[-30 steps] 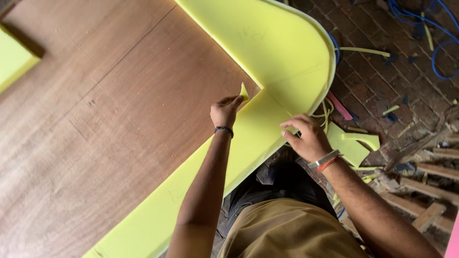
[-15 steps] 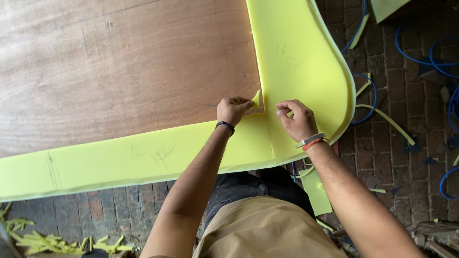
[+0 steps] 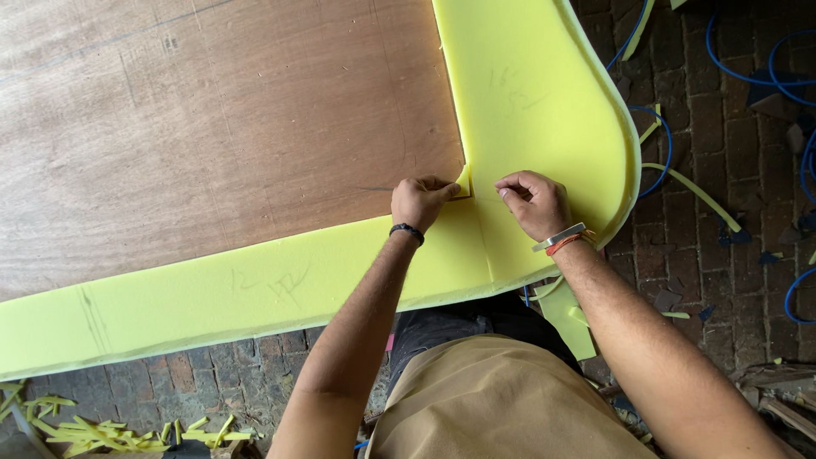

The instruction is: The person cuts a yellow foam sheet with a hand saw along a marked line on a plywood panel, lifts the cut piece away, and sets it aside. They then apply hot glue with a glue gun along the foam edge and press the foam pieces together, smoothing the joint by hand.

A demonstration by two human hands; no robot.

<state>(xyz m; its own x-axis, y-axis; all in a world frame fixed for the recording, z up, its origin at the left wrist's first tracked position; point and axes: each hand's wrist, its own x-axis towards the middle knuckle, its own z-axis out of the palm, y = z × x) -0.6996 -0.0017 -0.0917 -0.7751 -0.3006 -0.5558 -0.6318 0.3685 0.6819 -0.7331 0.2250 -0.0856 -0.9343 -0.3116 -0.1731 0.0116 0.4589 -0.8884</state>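
I had the left hand (image 3: 418, 201) pinched on a small foam flap (image 3: 463, 179) at the inner corner of the foam border (image 3: 544, 102). Right hand (image 3: 531, 202) lay beside it, fingers curled, pressing the foam. Plywood surface (image 3: 212, 127) was left of both. Risk, as judged: pulling hard could tear the flap.

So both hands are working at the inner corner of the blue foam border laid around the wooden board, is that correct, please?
Not quite: the foam border is yellow, not blue, as the head view shows. Both the left hand and right hand are indeed at its inner corner, beside the wooden board.
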